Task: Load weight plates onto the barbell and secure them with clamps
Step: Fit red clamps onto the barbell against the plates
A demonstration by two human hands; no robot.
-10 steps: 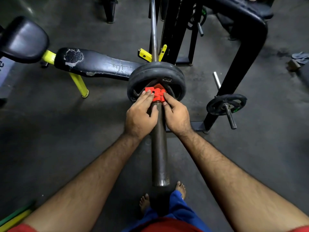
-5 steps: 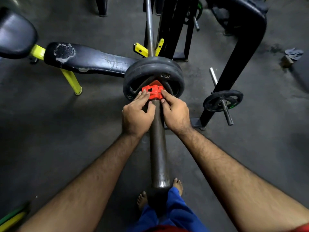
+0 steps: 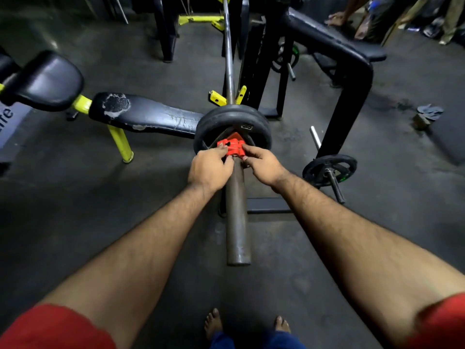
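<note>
Clamp: bright red-orange. Weight plates: black. Barbell sleeve: dull brown-grey; shaft beyond plates silver. Bench pad: black, whitish worn patch at one end, pale cracks. Bench legs: yellow. Floor: dark grey. Sleeves: red. Trousers: blue.

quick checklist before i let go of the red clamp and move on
1. Red clamp sits on the barbell sleeve: ok.
2. Clamp pushed up against the weight plates: ok, no gap shows.
3. Clamp lever locked: cannot tell, fingers cover it.
4. Left hand and right hand both on the clamp: ok.
5. Bar resting in the yellow rack hook: ok.
6. Far end loaded and clamped: cannot tell, out of view.
</note>
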